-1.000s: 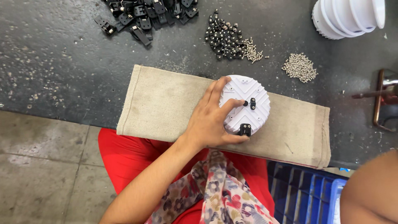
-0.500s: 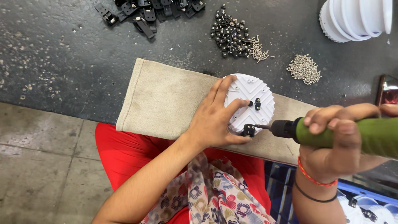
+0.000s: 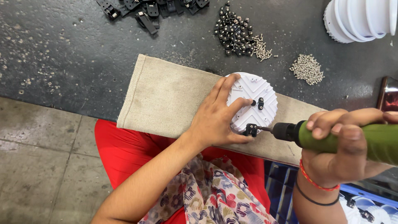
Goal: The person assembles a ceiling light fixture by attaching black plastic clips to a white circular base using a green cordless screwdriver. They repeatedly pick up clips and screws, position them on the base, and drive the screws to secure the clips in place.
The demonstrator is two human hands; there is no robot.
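Since earlier, right hand (image 3: 348,139), clamped on green driver (image 3: 331,139), has advanced to clip (image 3: 250,130). Left hand (image 3: 217,120) grips white disc (image 3: 253,101) on cloth (image 3: 174,97) mid-desk. One clip (image 3: 260,103) seated; this one remains unfinished.

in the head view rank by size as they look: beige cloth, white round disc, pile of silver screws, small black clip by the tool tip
1. beige cloth
2. white round disc
3. pile of silver screws
4. small black clip
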